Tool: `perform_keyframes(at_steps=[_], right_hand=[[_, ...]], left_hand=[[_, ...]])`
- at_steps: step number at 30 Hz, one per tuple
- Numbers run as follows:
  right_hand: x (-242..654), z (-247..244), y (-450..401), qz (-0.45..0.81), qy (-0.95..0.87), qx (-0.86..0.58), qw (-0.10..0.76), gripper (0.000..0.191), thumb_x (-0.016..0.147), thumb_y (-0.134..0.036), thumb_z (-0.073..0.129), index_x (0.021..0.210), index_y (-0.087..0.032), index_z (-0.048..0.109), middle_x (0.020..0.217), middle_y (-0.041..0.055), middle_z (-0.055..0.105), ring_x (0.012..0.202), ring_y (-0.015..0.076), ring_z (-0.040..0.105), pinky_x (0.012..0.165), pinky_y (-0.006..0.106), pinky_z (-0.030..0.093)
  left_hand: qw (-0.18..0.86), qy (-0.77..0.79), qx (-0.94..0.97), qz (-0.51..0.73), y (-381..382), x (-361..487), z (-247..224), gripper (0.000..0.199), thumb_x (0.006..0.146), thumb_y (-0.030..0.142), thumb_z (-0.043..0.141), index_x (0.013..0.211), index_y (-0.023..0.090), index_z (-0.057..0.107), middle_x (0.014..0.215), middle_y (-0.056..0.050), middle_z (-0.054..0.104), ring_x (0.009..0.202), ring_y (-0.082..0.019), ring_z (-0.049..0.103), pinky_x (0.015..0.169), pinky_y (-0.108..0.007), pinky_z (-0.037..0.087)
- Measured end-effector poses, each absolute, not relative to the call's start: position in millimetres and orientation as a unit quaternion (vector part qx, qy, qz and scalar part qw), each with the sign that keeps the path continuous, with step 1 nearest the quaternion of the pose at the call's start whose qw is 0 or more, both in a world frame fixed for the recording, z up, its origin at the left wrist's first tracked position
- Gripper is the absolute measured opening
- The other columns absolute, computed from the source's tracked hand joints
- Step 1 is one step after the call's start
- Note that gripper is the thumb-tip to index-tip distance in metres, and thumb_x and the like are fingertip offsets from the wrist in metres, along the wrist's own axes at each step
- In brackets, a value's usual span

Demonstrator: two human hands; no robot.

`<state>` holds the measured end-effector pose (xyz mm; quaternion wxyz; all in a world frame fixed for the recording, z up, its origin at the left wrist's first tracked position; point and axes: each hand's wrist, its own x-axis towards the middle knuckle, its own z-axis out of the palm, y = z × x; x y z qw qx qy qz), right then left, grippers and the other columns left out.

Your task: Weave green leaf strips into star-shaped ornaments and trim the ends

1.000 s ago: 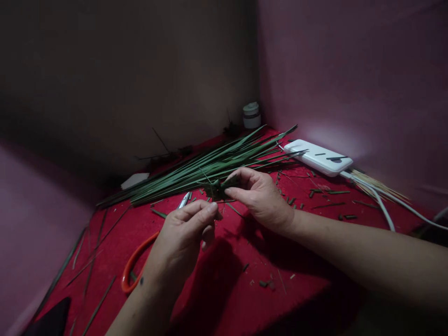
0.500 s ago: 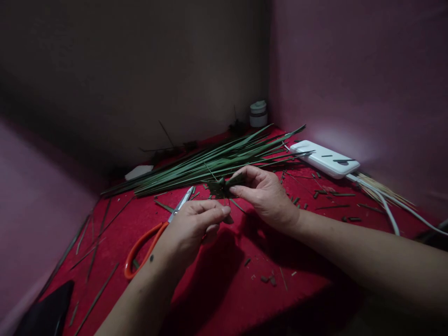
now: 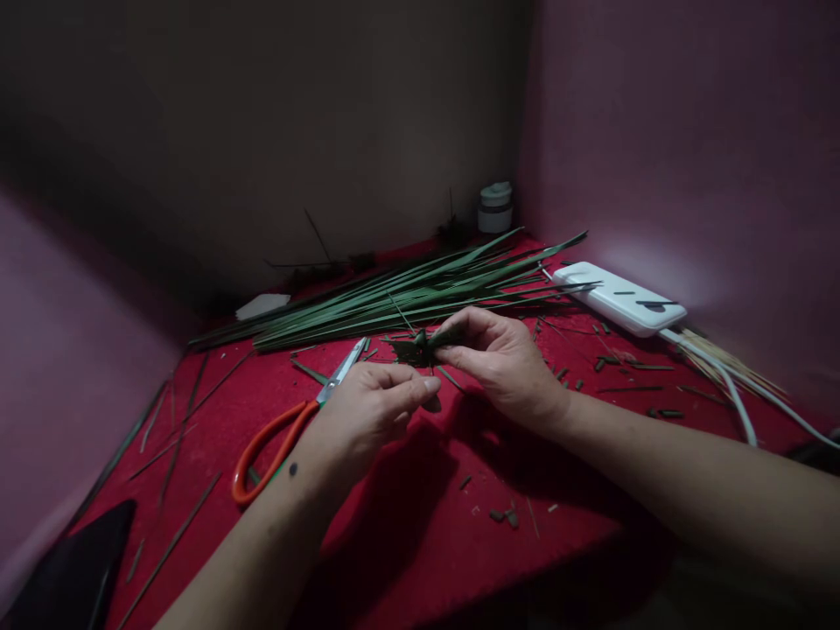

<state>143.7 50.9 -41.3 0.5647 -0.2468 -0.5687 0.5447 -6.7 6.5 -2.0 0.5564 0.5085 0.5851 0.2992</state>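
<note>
A small dark green woven leaf piece (image 3: pixel 413 350) is held above the red cloth between my hands. My right hand (image 3: pixel 502 363) pinches its right side between thumb and forefinger. Below it, my left hand (image 3: pixel 374 407) is closed, thumb against forefinger, at a thin stem hanging from the piece. A thin leaf tip points up and left from it. Orange-handled scissors (image 3: pixel 282 437) lie partly behind my left hand and wrist. Long green leaf strips (image 3: pixel 394 302) are spread just beyond my hands.
A white power box (image 3: pixel 620 297) with cables and thin sticks (image 3: pixel 728 363) lies at the right. A lidded jar (image 3: pixel 494 207) stands in the back corner. A black flat object (image 3: pixel 75 564) is at lower left. Leaf scraps litter the red cloth (image 3: pixel 394 560).
The view has shifted slightly. Both hands keep their grip, and the leaf piece is tilted a little differently between them.
</note>
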Motion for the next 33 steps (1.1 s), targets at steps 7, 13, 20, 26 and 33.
perform_keyframes(at_steps=[7, 13, 20, 26, 33], right_hand=[[144.6, -40.3, 50.1, 0.517, -0.591, -0.257, 0.563, 0.005, 0.072, -0.014, 0.065, 0.077, -0.016, 0.064, 0.078, 0.0004, 0.064, 0.076, 0.012, 0.059, 0.076, 0.028, 0.048], [144.6, -41.4, 47.5, 0.499, -0.609, -0.256, 0.561, 0.006, 0.075, -0.015, 0.063, 0.081, -0.015, 0.064, 0.081, 0.0023, 0.066, 0.08, 0.0145, 0.061, 0.08, 0.032, 0.049], [144.9, -41.8, 47.5, 0.506, -0.608, -0.256, 0.556, 0.006, 0.074, -0.016, 0.064, 0.08, -0.017, 0.064, 0.082, 0.0017, 0.067, 0.081, 0.0146, 0.062, 0.081, 0.033, 0.049], [145.1, -40.3, 46.2, 0.49, -0.62, -0.259, 0.555, 0.005, 0.075, -0.014, 0.063, 0.079, -0.017, 0.065, 0.08, 0.0014, 0.066, 0.08, 0.0143, 0.061, 0.079, 0.031, 0.049], [145.3, -40.0, 45.6, 0.495, -0.622, -0.256, 0.55, 0.006, 0.075, -0.013, 0.062, 0.079, -0.017, 0.065, 0.079, 0.001, 0.066, 0.079, 0.0138, 0.061, 0.078, 0.03, 0.049]], left_hand=[[0.529, 0.594, 0.515, 0.32, 5.6, -6.3, -2.4, 0.033, 0.069, 0.043, 0.067, 0.059, 0.013, 0.058, 0.042, 0.008, 0.031, 0.04, -0.003, 0.024, 0.038, -0.019, 0.015], [0.526, 0.592, 0.525, 0.313, 4.9, -6.4, -4.0, 0.031, 0.071, 0.042, 0.064, 0.059, 0.014, 0.057, 0.042, 0.008, 0.031, 0.04, -0.004, 0.024, 0.039, -0.02, 0.016], [0.478, 0.602, 0.548, 0.328, 3.7, -6.5, -4.9, 0.033, 0.074, 0.045, 0.061, 0.059, 0.016, 0.054, 0.046, 0.007, 0.033, 0.043, -0.006, 0.026, 0.04, -0.021, 0.019], [0.457, 0.599, 0.592, 0.289, 5.2, -7.9, -7.0, 0.032, 0.076, 0.044, 0.058, 0.06, 0.016, 0.057, 0.044, 0.007, 0.031, 0.041, -0.006, 0.024, 0.038, -0.02, 0.018], [0.432, 0.611, 0.604, 0.273, 3.2, -5.0, 0.9, 0.031, 0.076, 0.041, 0.057, 0.059, 0.016, 0.058, 0.043, 0.007, 0.031, 0.04, -0.006, 0.024, 0.038, -0.02, 0.019]])
